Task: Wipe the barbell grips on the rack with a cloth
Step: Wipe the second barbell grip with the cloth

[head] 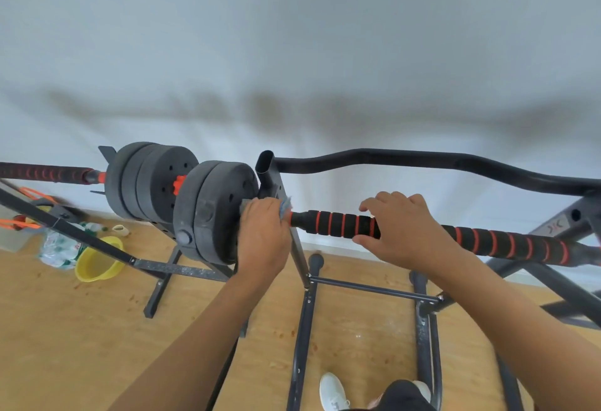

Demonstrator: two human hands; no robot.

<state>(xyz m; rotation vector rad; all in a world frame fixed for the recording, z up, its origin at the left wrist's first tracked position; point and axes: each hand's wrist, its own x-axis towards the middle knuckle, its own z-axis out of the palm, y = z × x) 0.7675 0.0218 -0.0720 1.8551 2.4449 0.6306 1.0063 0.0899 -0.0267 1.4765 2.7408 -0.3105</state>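
Cloth gripped by left hand fingers | right hand fingers curled over barbell grip | yellow basin, contents unclear

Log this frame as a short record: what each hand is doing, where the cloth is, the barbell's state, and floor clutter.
left hand: grips the cloth at the bar's end, beside the weight plates
right hand: curled over the barbell grip, black foam with red rings
barbell: lying across the rack
second barbell: on the left, untouched
floor clutter: yellow basin, plastic bottles
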